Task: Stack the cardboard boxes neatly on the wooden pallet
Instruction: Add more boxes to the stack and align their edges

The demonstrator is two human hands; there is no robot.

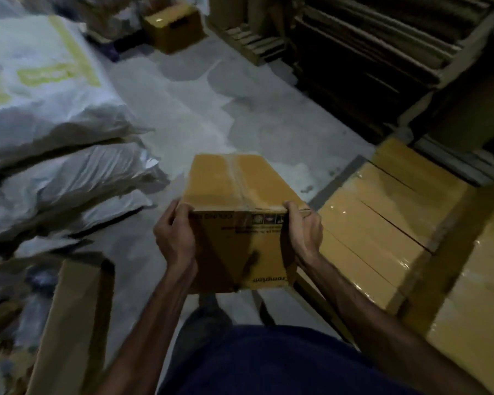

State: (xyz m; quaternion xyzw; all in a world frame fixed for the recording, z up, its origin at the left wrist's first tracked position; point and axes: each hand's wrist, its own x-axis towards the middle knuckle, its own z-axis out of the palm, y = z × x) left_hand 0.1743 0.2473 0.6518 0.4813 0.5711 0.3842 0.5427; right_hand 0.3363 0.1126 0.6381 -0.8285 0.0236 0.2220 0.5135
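Observation:
I hold a taped brown cardboard box (237,195) in front of me above the floor, its printed side facing me upside down. My left hand (174,235) grips its near left edge with the thumb on top. On the near right corner my right hand (304,229) grips the same way. To the right lie rows of flat cardboard boxes (382,220) wrapped in shiny film, stacked low beside me. A wooden pallet (257,44) lies at the back, partly under stacked material.
Large white sacks (49,89) are piled on the left. A lone cardboard box (171,24) stands at the back. Dark stacked sheets (382,52) fill the back right. A flat carton (72,323) leans at the lower left. Grey concrete floor (183,104) runs ahead.

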